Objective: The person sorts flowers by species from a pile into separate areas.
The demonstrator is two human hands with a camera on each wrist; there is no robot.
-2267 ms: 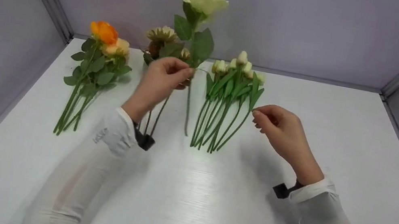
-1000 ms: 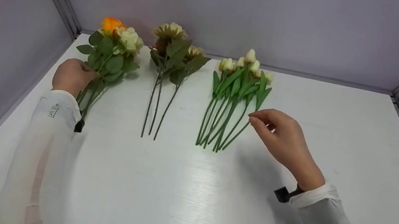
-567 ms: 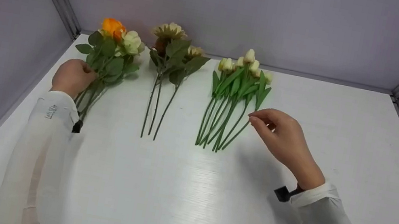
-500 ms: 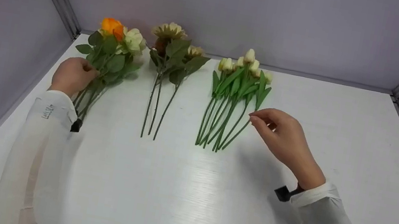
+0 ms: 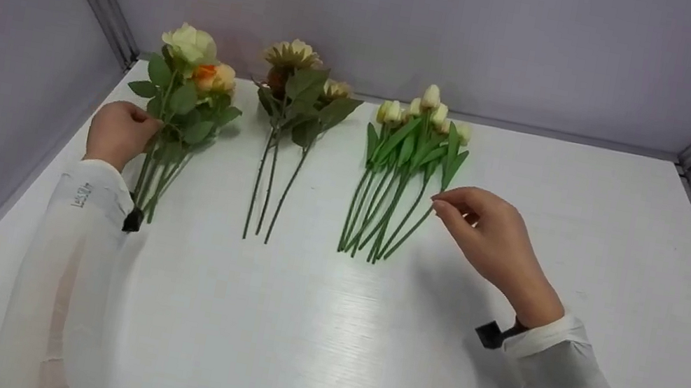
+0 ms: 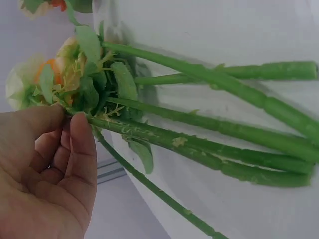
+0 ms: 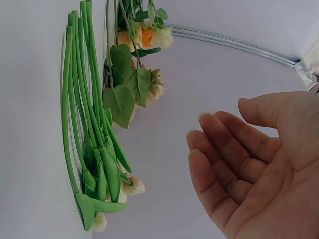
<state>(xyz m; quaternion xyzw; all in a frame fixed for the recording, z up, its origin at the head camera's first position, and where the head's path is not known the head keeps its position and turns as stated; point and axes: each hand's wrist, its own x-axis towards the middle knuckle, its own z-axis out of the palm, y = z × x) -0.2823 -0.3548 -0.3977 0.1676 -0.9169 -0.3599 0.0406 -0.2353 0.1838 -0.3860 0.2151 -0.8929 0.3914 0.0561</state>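
Note:
My left hand (image 5: 123, 132) is at the left bunch of roses (image 5: 192, 117), its thumb and index finger pinching a stem just below the leaves. The large cream rose (image 5: 191, 44) lies at the top left of that bunch, partly over an orange rose (image 5: 204, 77) and a peach one (image 5: 223, 79). In the left wrist view, the thick green stems (image 6: 209, 124) run side by side from my fingertips. My right hand (image 5: 487, 237) hovers to the right of the white tulips (image 5: 406, 155), fingers loosely curled; the right wrist view shows nothing in it.
Between the roses and tulips lie brown-stemmed flowers (image 5: 296, 93) with dark leaves, heads toward the back wall. All the bunches rest on a white table (image 5: 263, 336). Grey panels (image 5: 487, 34) enclose its back and sides.
My left hand has carried the cream rose from the middle to the left bunch. Within the last half second its head has shifted from right to left over the orange rose. My right hand stays nearly still.

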